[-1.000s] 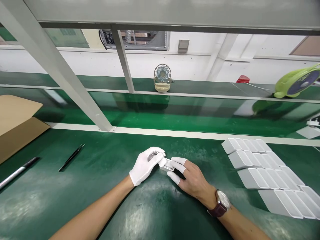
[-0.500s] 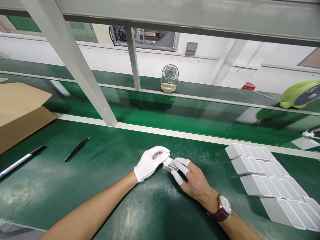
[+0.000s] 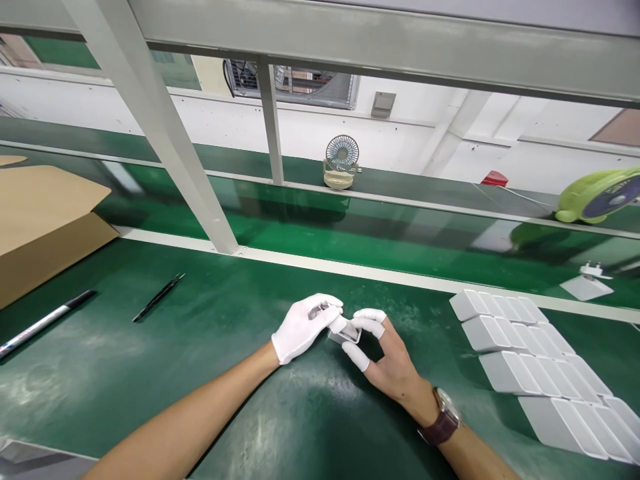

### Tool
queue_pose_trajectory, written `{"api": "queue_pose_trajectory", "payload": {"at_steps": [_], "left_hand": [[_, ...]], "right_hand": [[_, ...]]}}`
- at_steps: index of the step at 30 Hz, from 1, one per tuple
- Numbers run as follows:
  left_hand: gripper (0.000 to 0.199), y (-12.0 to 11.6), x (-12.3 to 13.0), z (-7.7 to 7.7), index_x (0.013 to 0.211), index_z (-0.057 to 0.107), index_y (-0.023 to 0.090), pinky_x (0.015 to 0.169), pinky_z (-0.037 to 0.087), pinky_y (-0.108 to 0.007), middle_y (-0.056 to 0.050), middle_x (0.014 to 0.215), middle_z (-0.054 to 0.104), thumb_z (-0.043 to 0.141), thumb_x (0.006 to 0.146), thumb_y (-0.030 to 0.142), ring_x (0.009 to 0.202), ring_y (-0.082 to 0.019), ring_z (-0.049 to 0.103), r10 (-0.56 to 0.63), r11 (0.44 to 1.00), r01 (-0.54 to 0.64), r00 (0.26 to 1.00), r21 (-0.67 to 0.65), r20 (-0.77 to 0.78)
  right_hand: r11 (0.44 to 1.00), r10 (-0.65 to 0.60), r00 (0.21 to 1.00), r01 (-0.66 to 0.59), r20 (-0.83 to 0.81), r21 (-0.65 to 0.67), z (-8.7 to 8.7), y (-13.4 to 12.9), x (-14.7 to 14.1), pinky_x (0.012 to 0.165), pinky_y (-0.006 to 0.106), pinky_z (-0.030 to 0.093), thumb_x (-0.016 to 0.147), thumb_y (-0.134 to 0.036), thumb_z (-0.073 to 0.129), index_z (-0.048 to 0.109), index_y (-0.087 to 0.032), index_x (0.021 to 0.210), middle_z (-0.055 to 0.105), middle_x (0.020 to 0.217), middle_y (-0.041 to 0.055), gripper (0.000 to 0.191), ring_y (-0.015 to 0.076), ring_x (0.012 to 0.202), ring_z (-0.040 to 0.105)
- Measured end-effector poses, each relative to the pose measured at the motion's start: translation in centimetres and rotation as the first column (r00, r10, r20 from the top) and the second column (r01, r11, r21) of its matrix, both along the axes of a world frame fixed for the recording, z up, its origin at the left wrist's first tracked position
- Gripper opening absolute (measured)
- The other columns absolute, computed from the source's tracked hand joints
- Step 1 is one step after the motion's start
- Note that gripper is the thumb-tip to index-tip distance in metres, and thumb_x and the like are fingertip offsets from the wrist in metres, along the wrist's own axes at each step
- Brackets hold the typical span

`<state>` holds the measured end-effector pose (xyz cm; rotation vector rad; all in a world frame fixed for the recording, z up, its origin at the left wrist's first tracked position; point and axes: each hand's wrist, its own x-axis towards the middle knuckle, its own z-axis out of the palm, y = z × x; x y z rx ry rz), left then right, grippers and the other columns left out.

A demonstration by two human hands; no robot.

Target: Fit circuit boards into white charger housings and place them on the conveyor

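Observation:
My left hand (image 3: 307,327), in a white glove, is closed on a small white box (image 3: 344,335) just above the green table. A small shiny object (image 3: 319,310) shows between the glove's thumb and fingers; its kind is unclear. The box's open end faces right, with something pale inside it. My right hand (image 3: 387,353) has white finger covers on thumb and two fingers. Its fingers are spread around the box's right end, the index tip close to or touching it.
Rows of white boxes (image 3: 517,373) stand at the right. Black tweezers (image 3: 159,297) and a marker (image 3: 45,324) lie at the left, near a cardboard box (image 3: 55,247). Behind are a white plug (image 3: 587,283), a small fan (image 3: 342,162) and a green fan (image 3: 597,195). A metal post (image 3: 165,133) rises at the left.
My right fingers have opened and drawn back slightly from the box, showing more of its open end. The view has shifted a little.

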<state>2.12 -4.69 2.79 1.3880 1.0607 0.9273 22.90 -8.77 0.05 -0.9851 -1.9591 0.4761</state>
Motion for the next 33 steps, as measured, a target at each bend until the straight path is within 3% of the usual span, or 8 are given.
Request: {"api": "queue_pose_trajectory", "payload": {"at_steps": [3, 5, 11, 20, 26, 33], "left_hand": [[0.032, -0.03, 0.01, 0.07, 0.105, 0.07, 0.016, 0.083, 0.05, -0.032, -0.005, 0.092, 0.071, 0.066, 0.089, 0.043, 0.086, -0.019, 0.064, -0.004, 1.0, 0.004, 1.0, 0.009, -0.008], [0.032, -0.05, 0.04, 0.11, 0.106, 0.069, 0.016, 0.084, 0.05, -0.032, -0.005, 0.09, 0.071, 0.066, 0.089, 0.043, 0.085, -0.019, 0.064, -0.002, 1.0, 0.002, 1.0, 0.003, -0.007], [0.033, 0.0, 0.1, 0.1, 0.106, 0.068, 0.016, 0.084, 0.05, -0.033, -0.004, 0.084, 0.07, 0.064, 0.09, 0.044, 0.083, -0.019, 0.064, -0.016, 1.0, 0.016, 1.0, -0.017, 0.012], [0.033, 0.04, 0.26, -0.1, 0.104, 0.069, 0.016, 0.08, 0.051, -0.033, -0.004, 0.082, 0.07, 0.067, 0.087, 0.045, 0.081, -0.019, 0.065, -0.01, 1.0, 0.01, 0.999, -0.017, 0.035], [0.033, -0.04, 0.41, -0.02, 0.102, 0.07, 0.016, 0.081, 0.052, -0.033, -0.005, 0.083, 0.07, 0.069, 0.086, 0.045, 0.081, -0.019, 0.065, 0.007, 1.0, -0.006, 0.999, -0.023, 0.051], [0.032, -0.06, 0.37, -0.03, 0.101, 0.071, 0.015, 0.081, 0.052, -0.033, -0.005, 0.083, 0.07, 0.069, 0.086, 0.044, 0.08, -0.019, 0.064, -0.009, 1.0, 0.011, 0.997, -0.028, 0.075]], "right_hand": [[0.999, -0.029, 1.0, 0.029, -0.01, -0.022, -0.05, -0.09, 0.16, 0.096, 0.044, 0.052, 0.091, -0.026, 0.067, 0.055, -0.022, 0.108, 0.055, 0.118, 0.0111, 0.021, 0.0254, 0.113, 0.058], [0.999, -0.022, 0.999, 0.023, 0.036, -0.035, -0.17, -0.15, 0.12, 0.095, 0.045, 0.052, 0.091, -0.028, 0.068, 0.053, -0.022, 0.106, 0.054, 0.119, 0.0122, 0.022, 0.0259, 0.114, 0.057], [1.0, -0.017, 0.987, 0.015, 0.159, 0.012, -0.2, -0.18, -0.06, 0.094, 0.05, 0.055, 0.092, -0.031, 0.068, 0.052, -0.021, 0.117, 0.057, 0.123, 0.0148, 0.031, 0.0282, 0.115, 0.059], [0.953, -0.119, 0.961, 0.04, 0.251, 0.3, -0.17, -0.23, 0.83, 0.09, 0.049, 0.057, 0.088, -0.024, 0.071, 0.05, -0.021, 0.135, 0.064, 0.115, 0.0142, 0.051, 0.0289, 0.105, 0.064], [0.94, -0.127, 0.948, 0.021, 0.293, 0.342, -0.05, -0.43, 0.83, 0.092, 0.051, 0.056, 0.087, -0.02, 0.072, 0.046, -0.017, 0.14, 0.064, 0.115, 0.0162, 0.06, 0.0307, 0.107, 0.062], [0.954, -0.136, 0.941, 0.041, 0.308, 0.296, 0.18, -0.77, 0.57, 0.088, 0.052, 0.058, 0.091, -0.022, 0.067, 0.041, -0.019, 0.146, 0.061, 0.116, 0.0165, 0.061, 0.0315, 0.105, 0.061]]}}
